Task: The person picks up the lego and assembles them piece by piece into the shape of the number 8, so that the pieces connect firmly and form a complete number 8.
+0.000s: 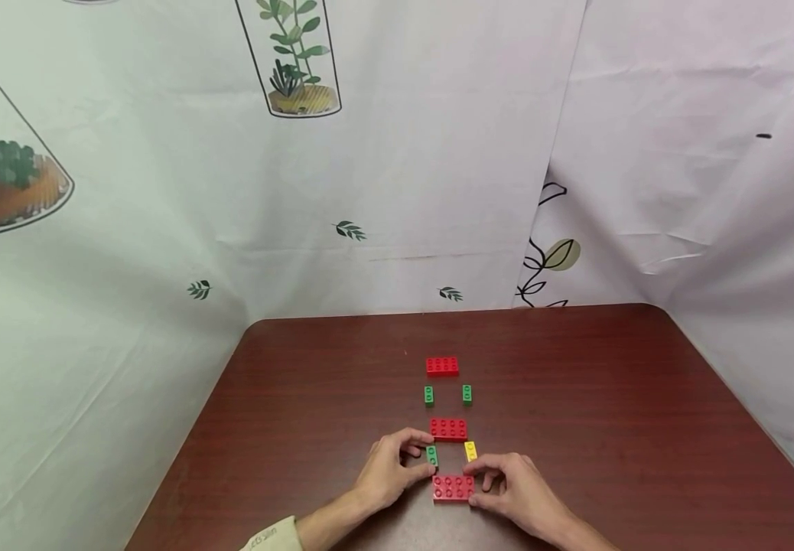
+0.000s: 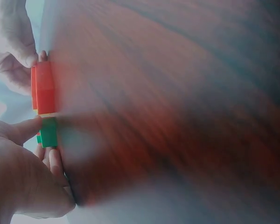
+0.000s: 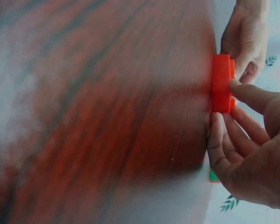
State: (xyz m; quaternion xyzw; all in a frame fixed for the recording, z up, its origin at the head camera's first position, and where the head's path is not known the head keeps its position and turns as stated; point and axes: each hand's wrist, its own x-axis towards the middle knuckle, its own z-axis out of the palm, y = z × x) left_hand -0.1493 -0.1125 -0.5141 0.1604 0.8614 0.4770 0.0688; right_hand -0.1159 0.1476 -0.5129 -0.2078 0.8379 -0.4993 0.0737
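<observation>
The left hand [image 1: 392, 468], thumb and fingers nearly closed, pinches a green brick [image 1: 431, 457] on the brown table [image 1: 301, 398]; the right hand [image 1: 517, 490], fingers bent toward the thumb, grips the right end of the nearest red brick [image 1: 453, 490]; a yellow brick [image 1: 470, 451] lies just beyond the right fingertips; farther off are the middle red brick [image 1: 448, 428], 2 smaller green bricks [image 1: 428, 396] set apart, and the farthest red brick [image 1: 442, 366].
</observation>
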